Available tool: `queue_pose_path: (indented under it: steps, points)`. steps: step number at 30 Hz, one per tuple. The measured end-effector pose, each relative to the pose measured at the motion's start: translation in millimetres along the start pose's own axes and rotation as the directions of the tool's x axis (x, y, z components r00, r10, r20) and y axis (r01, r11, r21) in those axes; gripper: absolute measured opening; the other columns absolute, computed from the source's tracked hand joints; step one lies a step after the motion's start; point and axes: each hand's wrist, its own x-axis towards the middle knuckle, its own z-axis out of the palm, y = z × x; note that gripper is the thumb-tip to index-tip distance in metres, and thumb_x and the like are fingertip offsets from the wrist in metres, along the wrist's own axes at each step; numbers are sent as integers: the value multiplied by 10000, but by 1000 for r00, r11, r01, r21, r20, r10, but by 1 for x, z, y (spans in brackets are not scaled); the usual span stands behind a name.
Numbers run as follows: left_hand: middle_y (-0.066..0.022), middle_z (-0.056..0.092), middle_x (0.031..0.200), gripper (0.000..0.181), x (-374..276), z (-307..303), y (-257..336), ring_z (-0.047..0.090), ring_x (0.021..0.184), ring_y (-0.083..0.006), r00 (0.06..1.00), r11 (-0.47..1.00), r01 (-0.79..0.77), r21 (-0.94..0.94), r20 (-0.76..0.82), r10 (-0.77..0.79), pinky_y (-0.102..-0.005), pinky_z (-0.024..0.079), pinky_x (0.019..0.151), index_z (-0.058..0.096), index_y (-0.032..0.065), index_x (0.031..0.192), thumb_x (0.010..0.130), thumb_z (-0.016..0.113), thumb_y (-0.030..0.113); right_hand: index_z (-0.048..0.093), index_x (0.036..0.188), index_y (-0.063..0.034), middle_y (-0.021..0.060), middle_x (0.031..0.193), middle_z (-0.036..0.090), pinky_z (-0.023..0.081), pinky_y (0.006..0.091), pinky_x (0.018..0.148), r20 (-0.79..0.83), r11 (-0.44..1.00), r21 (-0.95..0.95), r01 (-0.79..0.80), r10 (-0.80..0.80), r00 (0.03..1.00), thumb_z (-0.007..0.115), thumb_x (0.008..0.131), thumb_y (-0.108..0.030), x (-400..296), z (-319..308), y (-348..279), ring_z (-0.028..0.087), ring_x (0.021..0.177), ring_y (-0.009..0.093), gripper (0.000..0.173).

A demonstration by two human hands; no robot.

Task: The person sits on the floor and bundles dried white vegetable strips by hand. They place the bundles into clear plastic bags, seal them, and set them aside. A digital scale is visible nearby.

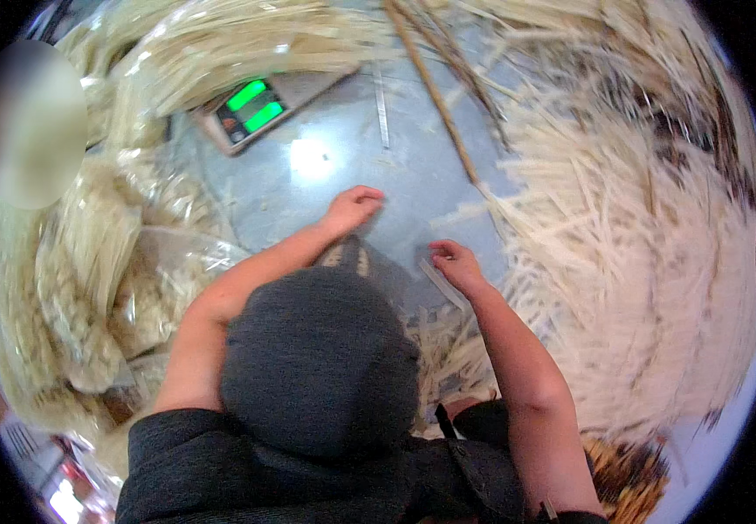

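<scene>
My left hand (pixel 355 206) is over the grey-blue floor-like surface (pixel 411 203), its fingers loosely curled and nothing visible in them. To its right and lower down, my right hand (pixel 455 265) has its fingers bent and a little apart. A pale flat strip (pixel 443 285) lies just beside and below the right fingers; no grip on it shows. A digital scale (pixel 247 114) with two green-lit displays stands tilted in view at the upper left, partly covered by long pale strands (pixel 253 39). The picture is somewhat blurred.
Loose pale strips (pixel 600 281) are heaped along the right. Clear plastic bags of pale strands (pixel 90 281) fill the left. Thin brown sticks (pixel 433 98) and a narrow flat metallic-looking strip (pixel 381 105) lie farther up. A dark cap (pixel 322 360) blocks the lower middle.
</scene>
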Motion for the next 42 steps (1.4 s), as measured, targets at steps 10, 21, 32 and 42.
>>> queue_pose_path:
  steps: [10,21,32,42]
  points:
    - [-83,654,1060,296,-7,67,221,602,963,-195,839,699,-447,558,532,112,-318,471,856,627,61,1134,881,582,207,667,983,-38,57,825,670,474,244,685,-871,965,172,-196,242,427,624,814,-127,-135,-77,147,594,708,117,196]
    - [-119,677,832,339,97,279,109,650,700,-269,758,210,-340,917,399,-517,-417,548,636,689,31,907,834,614,354,507,1202,87,259,1159,577,444,390,914,-670,698,451,-556,676,305,774,637,-460,-156,-58,177,576,1059,349,830]
    - [-43,530,1173,442,-21,279,1,524,1037,-186,338,711,413,569,630,-700,-443,460,843,515,131,1222,801,631,195,510,1238,-26,126,1132,614,487,349,838,-138,604,733,-313,583,801,786,669,-329,-140,2,149,602,1009,228,701]
    - [-35,534,1125,531,-79,270,101,485,1057,-142,391,750,200,630,651,-651,-392,450,845,480,171,1257,761,656,238,470,1188,-16,124,1089,612,501,340,789,-399,396,898,193,544,738,753,767,-255,-171,-5,62,605,946,201,560]
